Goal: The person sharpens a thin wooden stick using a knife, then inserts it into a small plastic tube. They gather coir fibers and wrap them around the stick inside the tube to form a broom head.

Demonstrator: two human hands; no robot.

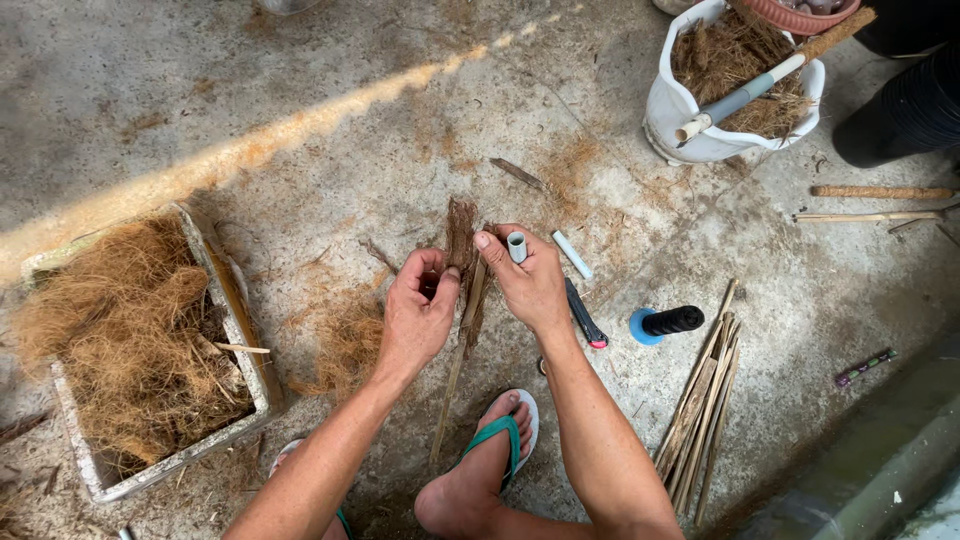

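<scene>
Our left hand [418, 310] and right hand [530, 282] both clamp the half-wrapped fibre stick [463, 300], bare sticks [700, 410] waiting right of them

Head camera, looking steeply down, close range.

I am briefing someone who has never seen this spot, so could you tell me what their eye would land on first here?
At centre, the left hand and right hand pinch a tuft of brown fibre against a thin stick, the right also holding a short white tube. At left sits a box heaped with coconut fibre. Top right stands a white bag of fibre; split sticks lie lower right.
</scene>
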